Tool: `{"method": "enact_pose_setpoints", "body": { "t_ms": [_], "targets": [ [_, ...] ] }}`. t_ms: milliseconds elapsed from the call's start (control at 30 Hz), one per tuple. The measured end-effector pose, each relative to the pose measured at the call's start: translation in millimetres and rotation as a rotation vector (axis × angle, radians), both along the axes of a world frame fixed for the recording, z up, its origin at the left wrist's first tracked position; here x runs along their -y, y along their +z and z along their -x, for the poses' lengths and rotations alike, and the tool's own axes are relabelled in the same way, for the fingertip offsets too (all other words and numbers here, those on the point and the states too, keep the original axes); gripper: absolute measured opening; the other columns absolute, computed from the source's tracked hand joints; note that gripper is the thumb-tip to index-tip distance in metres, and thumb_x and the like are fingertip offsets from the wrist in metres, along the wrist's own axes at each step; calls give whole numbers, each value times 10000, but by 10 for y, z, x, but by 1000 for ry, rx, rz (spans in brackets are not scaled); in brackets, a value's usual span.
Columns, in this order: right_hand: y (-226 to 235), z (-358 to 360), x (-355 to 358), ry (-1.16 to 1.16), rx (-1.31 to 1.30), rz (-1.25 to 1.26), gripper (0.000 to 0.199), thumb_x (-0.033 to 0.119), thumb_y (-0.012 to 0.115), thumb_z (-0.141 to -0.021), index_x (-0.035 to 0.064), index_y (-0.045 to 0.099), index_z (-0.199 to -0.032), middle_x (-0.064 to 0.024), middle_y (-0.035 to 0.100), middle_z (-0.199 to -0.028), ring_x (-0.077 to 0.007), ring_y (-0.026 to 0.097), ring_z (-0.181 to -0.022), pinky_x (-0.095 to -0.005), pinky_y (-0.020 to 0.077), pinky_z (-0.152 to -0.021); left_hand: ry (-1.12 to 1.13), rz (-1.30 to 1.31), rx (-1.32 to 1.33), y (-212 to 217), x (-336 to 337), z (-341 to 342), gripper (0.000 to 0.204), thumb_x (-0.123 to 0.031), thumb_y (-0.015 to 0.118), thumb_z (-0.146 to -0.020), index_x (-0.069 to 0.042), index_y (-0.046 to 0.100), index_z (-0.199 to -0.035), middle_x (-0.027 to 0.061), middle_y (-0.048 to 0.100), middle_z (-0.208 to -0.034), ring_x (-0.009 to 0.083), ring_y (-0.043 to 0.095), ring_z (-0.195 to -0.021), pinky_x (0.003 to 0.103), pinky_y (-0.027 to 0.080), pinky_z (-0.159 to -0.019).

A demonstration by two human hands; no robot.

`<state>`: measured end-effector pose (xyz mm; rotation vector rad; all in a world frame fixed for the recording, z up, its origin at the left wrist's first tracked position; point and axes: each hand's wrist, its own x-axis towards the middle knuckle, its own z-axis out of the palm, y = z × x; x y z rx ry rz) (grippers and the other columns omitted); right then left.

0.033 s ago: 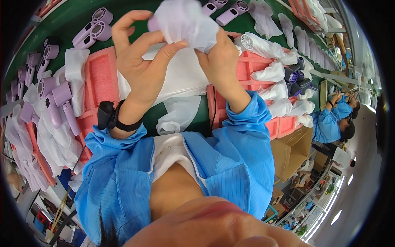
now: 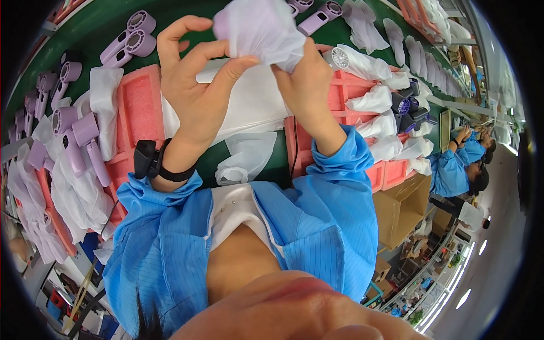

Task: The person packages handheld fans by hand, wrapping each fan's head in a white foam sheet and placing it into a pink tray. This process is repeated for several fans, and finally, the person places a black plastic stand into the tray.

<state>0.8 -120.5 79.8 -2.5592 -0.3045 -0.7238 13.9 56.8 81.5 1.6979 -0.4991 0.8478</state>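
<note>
A lilac handheld fan [image 2: 222, 25] sits partly inside a thin white translucent bag [image 2: 266, 35] at the top of the view. My left hand [image 2: 195, 93] pinches the bag's lower edge between thumb and index finger, its other fingers raised and apart. On the other side, my right hand [image 2: 306, 85] is closed round the bag and the part of the fan within it, which the bag hides. Below both hands lies a stack of white sheets or bags [image 2: 255, 102]. A loose translucent bag [image 2: 245, 160] rests on the green tabletop nearest me.
Lilac fans [image 2: 85, 129] lie on white bags at the left, beside a pink foam tray [image 2: 137, 107]. Bagged fans [image 2: 381, 97] fill another pink tray [image 2: 338, 85] at the right. An open cardboard box [image 2: 405, 212] stands below it. Co-workers in blue [image 2: 451, 170] sit farther right.
The bagged fan has shifted slightly, and more of its lilac body shows beside and through the bag. My hands have barely moved.
</note>
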Motion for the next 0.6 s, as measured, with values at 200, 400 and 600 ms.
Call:
{"method": "enact_pose_setpoints", "body": {
  "t_ms": [200,400,600],
  "targets": [
    [212,-3,399,277,-596,-383,430,150,748,-755,14,577,-1127,-53,645,-875,-134,596,-767,-279,479,-697,-230,393,-485,-166,10,-108,204,-147,797,-719,-42,686,-854,37,561,-997,127,529,-869,232,395,-772],
    [375,-523,1089,339,-939,-444,494,189,760,-757,31,560,-1180,-18,643,-980,-105,596,-813,-246,474,-739,-399,506,-896,-492,174,-268,193,-140,775,-721,-55,677,-864,58,579,-943,138,547,-788,256,427,-706],
    [-181,-1501,2315,-388,-194,36,589,411,736,-743,29,575,-1162,-189,658,-1051,-321,653,-945,-379,506,-782,-232,-357,-609,-645,458,24,162,-163,764,-719,-76,664,-813,70,577,-905,214,572,-815,296,456,-706]
  ]
}}
